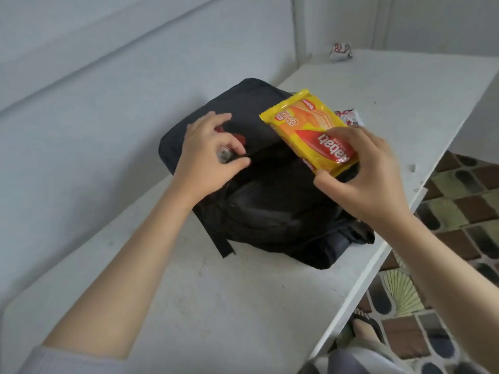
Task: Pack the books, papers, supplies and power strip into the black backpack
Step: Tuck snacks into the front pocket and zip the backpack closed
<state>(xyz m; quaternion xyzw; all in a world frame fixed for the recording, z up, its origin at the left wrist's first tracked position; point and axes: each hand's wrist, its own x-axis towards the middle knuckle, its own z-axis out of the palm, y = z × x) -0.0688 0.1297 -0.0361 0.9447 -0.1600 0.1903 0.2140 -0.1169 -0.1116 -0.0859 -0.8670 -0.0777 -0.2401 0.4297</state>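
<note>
The backpack [270, 211] lying on the surface [216, 306] is pinched at its opening by the left hand [208, 152] while a wafer pack [313, 130] is gripped over it by the right hand [364, 174], insertion judged in hand, a downward tilt into the gap needed next.

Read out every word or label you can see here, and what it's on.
"abati": large white letters on the yellow pack, upside down, its start unclear.
"WAFER": small, beside it on that pack.
Other print on the pack: too blurred.
On the wrapper behind the pack: unreadable.
On the far wrapper: unreadable.
On the backpack: no text visible.
</note>
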